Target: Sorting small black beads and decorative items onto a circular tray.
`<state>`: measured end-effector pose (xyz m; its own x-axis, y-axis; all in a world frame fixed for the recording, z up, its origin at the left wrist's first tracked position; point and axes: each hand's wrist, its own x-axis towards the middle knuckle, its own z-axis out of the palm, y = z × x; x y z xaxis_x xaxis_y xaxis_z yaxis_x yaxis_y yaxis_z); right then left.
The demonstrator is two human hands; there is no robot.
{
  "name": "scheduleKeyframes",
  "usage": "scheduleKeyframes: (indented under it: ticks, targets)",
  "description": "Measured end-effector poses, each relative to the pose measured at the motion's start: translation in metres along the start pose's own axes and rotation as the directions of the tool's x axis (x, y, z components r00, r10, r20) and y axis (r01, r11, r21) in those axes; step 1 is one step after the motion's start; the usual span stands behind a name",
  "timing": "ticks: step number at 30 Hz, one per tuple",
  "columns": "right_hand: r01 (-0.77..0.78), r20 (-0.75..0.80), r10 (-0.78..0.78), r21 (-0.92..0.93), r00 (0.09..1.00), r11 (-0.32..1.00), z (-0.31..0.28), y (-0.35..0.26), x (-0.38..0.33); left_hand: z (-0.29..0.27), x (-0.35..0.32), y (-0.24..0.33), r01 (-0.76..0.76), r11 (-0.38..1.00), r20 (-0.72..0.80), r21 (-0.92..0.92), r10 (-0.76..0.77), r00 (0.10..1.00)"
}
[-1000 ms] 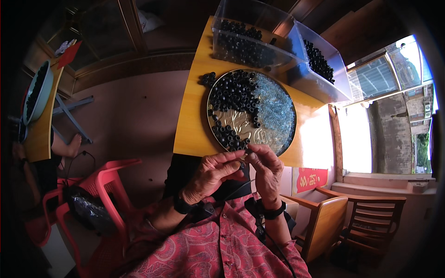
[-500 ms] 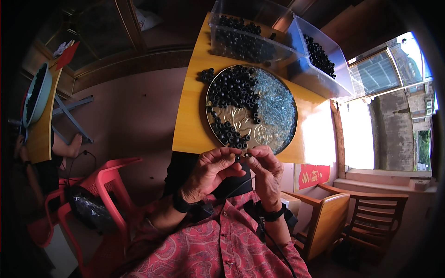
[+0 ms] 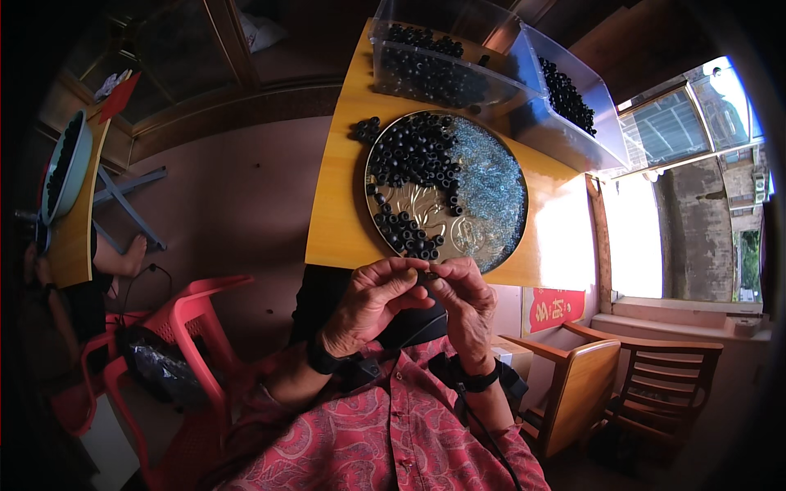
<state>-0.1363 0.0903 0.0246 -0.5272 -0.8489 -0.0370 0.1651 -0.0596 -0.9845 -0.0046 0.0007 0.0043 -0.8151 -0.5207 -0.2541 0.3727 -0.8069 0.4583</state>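
Note:
My left hand (image 3: 372,301) and my right hand (image 3: 467,299) meet fingertip to fingertip just below the table's near edge, pinching a small black bead (image 3: 426,277) between them. A thin dark cord (image 3: 422,327) hangs down from the fingers toward my lap. Just beyond the hands lies a round metal tray (image 3: 434,214) on the yellow table (image 3: 336,213). It holds several black beads (image 3: 413,151) on its left and a heap of pale blue beads (image 3: 491,184) on its right.
Two clear plastic bins (image 3: 434,61) with black beads stand at the table's far end. A small pile of black beads (image 3: 363,129) lies beside the tray. Red plastic chairs (image 3: 184,327) are at my left, wooden chairs (image 3: 647,385) at my right. Another person's foot (image 3: 123,258) rests under a second table.
Both hands stay together at the bead with small finger shifts. The view has tilted slightly, so the tray sits a little higher in the picture.

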Motion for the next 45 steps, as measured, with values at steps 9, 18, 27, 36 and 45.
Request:
scheduleKeyframes:
  ticks: [9, 18, 27, 36, 45]
  targets:
    - [0.000, 0.002, 0.000, 0.014, 1.000, 1.000, 0.000, 0.002, 0.000, 0.001, 0.000, -0.001, -0.013, 1.000, -0.009, 0.008, 0.014, 1.000]
    - [-0.041, 0.017, 0.040, 0.019, 0.999, 0.999, 0.002, -0.002, -0.002, -0.001, 0.000, -0.004, -0.030, 1.000, 0.001, 0.005, 0.030, 1.000]
    - [-0.010, -0.010, 0.009, -0.028, 1.000, 1.000, 0.005, -0.003, -0.005, -0.004, 0.000, -0.008, -0.049, 0.999, 0.017, 0.005, 0.049, 0.999]
    - [0.220, 0.066, -0.214, -0.455, 0.975, 0.863, 0.001, -0.002, -0.004, -0.006, -0.002, -0.008, -0.013, 0.999, -0.028, 0.040, 0.014, 1.000]
    - [0.324, 0.153, -0.292, -0.594, 0.944, 0.736, 0.000, -0.004, -0.005, -0.002, -0.005, -0.007, -0.016, 0.978, -0.110, 0.207, 0.039, 0.993]
